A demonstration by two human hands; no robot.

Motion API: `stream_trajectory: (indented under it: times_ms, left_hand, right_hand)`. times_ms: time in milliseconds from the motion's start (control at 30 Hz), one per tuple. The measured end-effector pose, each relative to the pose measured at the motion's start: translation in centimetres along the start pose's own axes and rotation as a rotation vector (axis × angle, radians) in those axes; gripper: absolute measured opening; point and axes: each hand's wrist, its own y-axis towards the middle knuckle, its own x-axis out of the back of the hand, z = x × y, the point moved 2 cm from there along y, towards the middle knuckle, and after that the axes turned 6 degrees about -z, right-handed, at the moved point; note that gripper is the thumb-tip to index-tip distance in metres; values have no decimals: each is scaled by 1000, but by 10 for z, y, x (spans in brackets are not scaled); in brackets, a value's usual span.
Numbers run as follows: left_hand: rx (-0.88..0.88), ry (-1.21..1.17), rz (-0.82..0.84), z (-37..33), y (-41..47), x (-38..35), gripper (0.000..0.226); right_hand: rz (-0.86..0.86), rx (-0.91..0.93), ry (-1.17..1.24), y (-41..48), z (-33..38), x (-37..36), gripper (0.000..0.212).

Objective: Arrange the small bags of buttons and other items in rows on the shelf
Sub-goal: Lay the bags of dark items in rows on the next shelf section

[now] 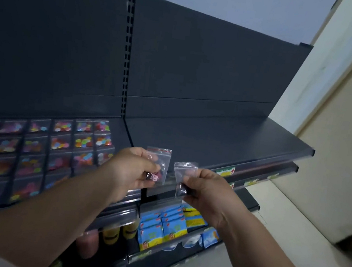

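Small bags of buttons [34, 148] lay flat in rows on the left section of a dark grey metal shelf [215, 134]. The right section of the shelf was bare. A slotted upright post [125, 59] divided the dark back panel [202, 65] into two sections. A cream wall [341, 110] stood to the right of the unit. A yellow-green price label [226, 171] sat on the front edge of the shelf. Blue packets [165, 223] stood on a lower shelf.

Each bag on the shelf was clear plastic and held bright, multicoloured pieces. Motion blur obscured finer detail.

Two further bags were held in front of the shelf edge, above the lower shelves:

- The left hand [131, 169] pinched one clear zip bag [162, 160] between thumb and fingers. This bag had a red line at its seal and pink and dark contents at the bottom.
- The right hand [205, 188] pinched a second clear bag [185, 168] in the same way. Its contents were dark.

The two held bags were near each other and did not touch.

At least six bags ran across the back row. The total could not be counted because of blur and the frame edge.
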Motion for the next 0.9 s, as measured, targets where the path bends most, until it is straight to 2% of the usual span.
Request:
stream_trajectory:
  times_ms: [333, 467, 633, 900]
  left_hand:
    - [-53, 33, -40, -38, 89, -12, 15]
    - [-51, 31, -95, -39, 117, -15, 16]
    - [-36, 59, -212, -39, 156, -25, 18]
    - [-43, 79, -500, -45, 220, -48, 22]
  right_hand:
    - [-60, 88, -110, 95, 45, -4, 19]
    - [-31, 82, -141, 132, 54, -6, 19]
    - [21, 76, -221, 191, 66, -3, 20]
    - [193, 60, -387, 285, 88, -2, 18]
